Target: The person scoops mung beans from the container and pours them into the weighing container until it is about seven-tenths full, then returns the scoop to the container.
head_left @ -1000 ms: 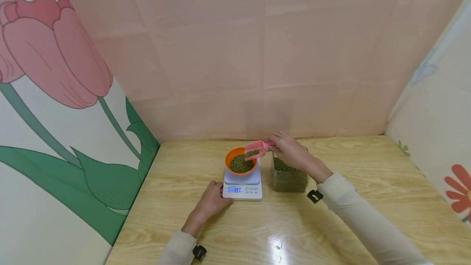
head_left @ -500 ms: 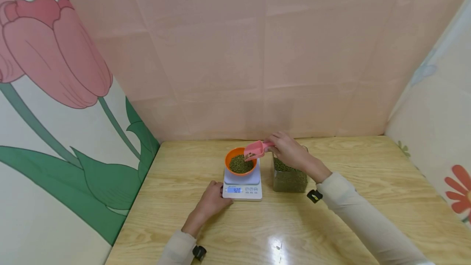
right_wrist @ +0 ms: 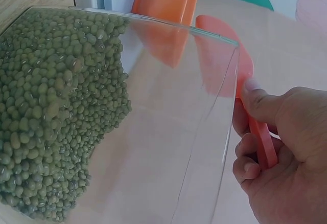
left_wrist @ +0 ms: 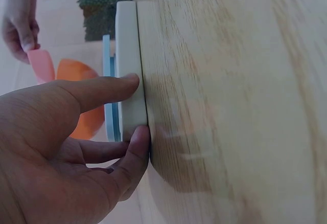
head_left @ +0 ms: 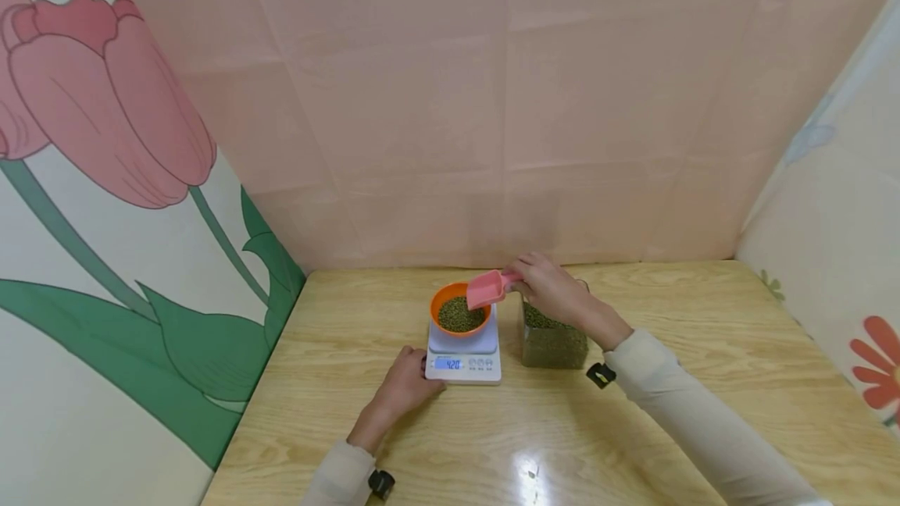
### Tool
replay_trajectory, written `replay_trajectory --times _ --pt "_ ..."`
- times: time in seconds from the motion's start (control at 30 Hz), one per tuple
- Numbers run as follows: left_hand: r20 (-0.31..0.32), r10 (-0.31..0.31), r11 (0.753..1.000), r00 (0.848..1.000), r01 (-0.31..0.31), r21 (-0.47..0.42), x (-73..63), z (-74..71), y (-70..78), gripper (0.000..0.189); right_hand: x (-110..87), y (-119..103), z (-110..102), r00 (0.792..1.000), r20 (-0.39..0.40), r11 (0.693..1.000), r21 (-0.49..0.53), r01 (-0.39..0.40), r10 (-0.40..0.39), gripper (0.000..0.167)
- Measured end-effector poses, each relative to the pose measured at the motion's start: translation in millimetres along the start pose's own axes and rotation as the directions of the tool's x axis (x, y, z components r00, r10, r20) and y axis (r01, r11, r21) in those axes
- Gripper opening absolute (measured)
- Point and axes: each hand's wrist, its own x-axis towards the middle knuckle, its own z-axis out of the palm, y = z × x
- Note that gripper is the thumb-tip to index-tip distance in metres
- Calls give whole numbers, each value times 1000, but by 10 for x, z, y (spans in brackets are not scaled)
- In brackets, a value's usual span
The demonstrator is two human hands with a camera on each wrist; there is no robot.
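Observation:
My right hand (head_left: pixel 550 286) grips the handle of a pink scoop (head_left: pixel 485 290), tilted down over an orange bowl (head_left: pixel 435 309). No beans show in the scoop. Green mung beans (head_left: pixel 460 316) fill the lower part of the bowl, which sits on the platform of a white kitchen scale (head_left: pixel 485 375). The lit display reads 420. At the scale's front left corner, my left hand (head_left: pixel 406 379) holds its body. In the left wrist view the thumb presses the scale's front face (left_wrist: pixel 130 45) while the other fingers curl against its side.
Right of the scale stands a clear box (head_left: pixel 554 354) of mung beans (right_wrist: pixel 56 96), under my right forearm. Its transparent wall comes between the right wrist camera and the scoop. The wooden table (head_left: pixel 337 318) meets a pink-covered wall (head_left: pixel 408 139) behind the scale.
The scoop has tipped further over the bowl, and the beans in it have poured out. The display went from 397 to 420. My left hand has stayed at the scale.

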Motion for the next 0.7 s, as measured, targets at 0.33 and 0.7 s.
replay_trajectory --times 0.33,0.7 --pt "3 -10 1000 1000 10 5 -15 -5 17 43 -7 1 22 1000 -14 999 -26 19 -19 22" --pt "13 -22 1000 1000 22 -9 -14 -7 22 42 -24 -2 41 1000 -11 999 -51 6 -6 21"
